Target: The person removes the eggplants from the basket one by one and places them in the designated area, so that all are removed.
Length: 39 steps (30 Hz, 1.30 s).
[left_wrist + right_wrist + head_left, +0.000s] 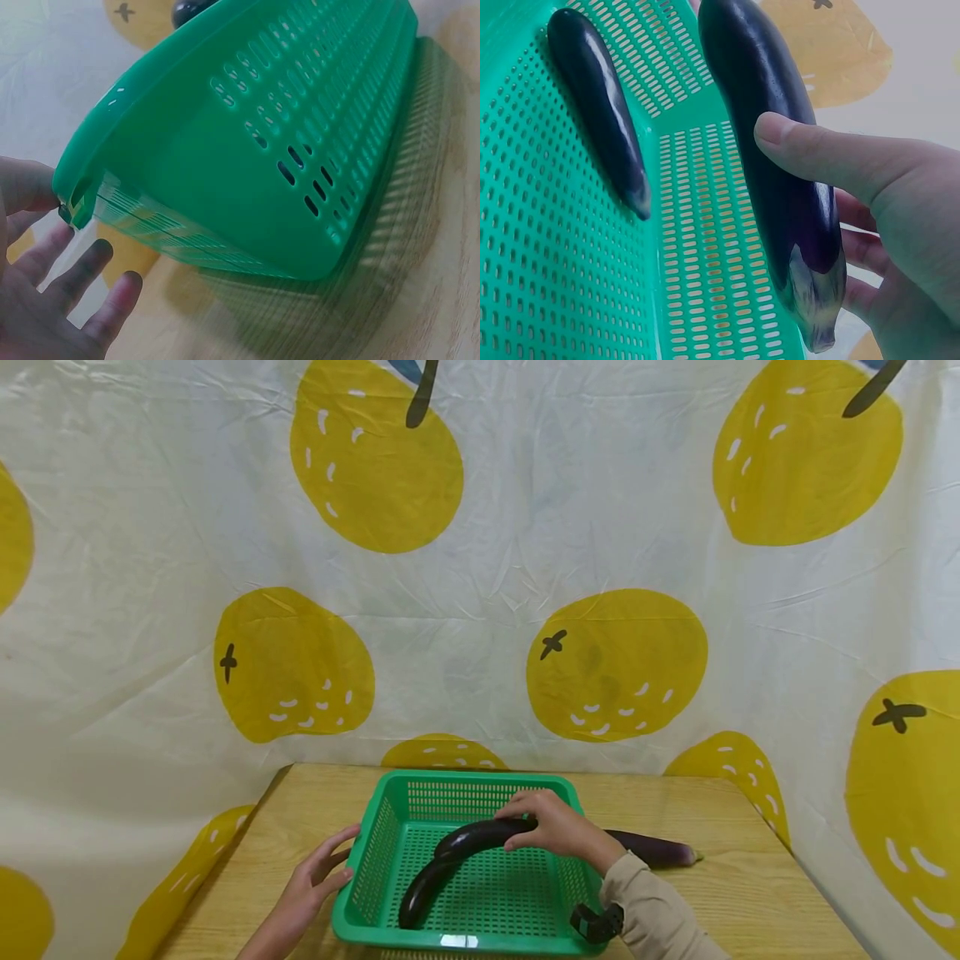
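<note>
My right hand (pixel 551 827) grips a dark purple eggplant (pixel 769 82) over the green plastic basket (pixel 450 941), thumb on one side and fingers behind. The held eggplant's pale stem end points down past the hand in the right wrist view. Below it, a second eggplant (pixel 604 112) lies inside on the basket's slotted floor, partly covered by the held one in the head view. My left hand (pixel 307 881) is at the basket's left rim, its fingers (pixel 67 274) spread and some touching the edge.
Another eggplant (pixel 660 850) lies on the wooden table (pixel 742 893) right of the basket, partly behind my right forearm. A small black device (pixel 596 924) sits at my right wrist. A fruit-printed curtain (pixel 480 568) hangs behind the table.
</note>
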Motion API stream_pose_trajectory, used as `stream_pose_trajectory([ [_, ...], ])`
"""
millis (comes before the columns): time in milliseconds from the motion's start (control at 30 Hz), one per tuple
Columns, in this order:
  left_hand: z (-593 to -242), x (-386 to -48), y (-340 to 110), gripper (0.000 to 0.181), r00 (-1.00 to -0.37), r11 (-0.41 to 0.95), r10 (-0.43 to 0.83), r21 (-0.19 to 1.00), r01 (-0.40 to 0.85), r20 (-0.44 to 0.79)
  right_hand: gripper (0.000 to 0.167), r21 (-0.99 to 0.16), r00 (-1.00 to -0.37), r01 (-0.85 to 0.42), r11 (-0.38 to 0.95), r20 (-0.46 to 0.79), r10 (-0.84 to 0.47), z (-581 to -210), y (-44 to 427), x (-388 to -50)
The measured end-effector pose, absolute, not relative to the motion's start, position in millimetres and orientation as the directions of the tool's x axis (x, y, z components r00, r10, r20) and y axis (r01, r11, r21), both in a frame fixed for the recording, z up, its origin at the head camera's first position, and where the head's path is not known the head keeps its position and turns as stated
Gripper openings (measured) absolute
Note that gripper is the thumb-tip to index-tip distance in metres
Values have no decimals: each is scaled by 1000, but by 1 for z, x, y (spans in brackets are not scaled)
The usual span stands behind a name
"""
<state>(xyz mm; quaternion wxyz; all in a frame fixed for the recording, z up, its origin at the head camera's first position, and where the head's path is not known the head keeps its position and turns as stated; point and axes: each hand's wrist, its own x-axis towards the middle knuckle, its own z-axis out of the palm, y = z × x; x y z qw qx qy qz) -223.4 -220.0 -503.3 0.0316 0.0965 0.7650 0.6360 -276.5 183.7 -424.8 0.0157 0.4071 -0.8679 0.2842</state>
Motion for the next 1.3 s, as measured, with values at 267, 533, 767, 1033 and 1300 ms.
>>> stream_pose_trajectory([
  [267, -503, -223, -220, 57, -978, 169, 191, 979, 111, 78, 39, -479, -671, -713, 511, 258, -695, -423, 185, -276],
  [533, -504, -223, -220, 57, -978, 162, 194, 981, 104, 72, 37, -487, -674, -711, 507, 266, -689, -423, 186, -273],
  [767, -504, -224, -220, 57, -980, 161, 190, 982, 97, 66, 35, -493, -666, -718, 491, 283, -690, -424, 188, -274],
  [1033, -503, -223, -220, 57, -978, 157, 196, 982, 102, 70, 37, -507, -690, -693, 512, 260, -676, -424, 188, -272],
  [1300, -503, -223, -220, 57, -977, 158, 198, 982, 107, 75, 39, -520, -697, -682, 515, 247, -673, -421, 190, -271],
])
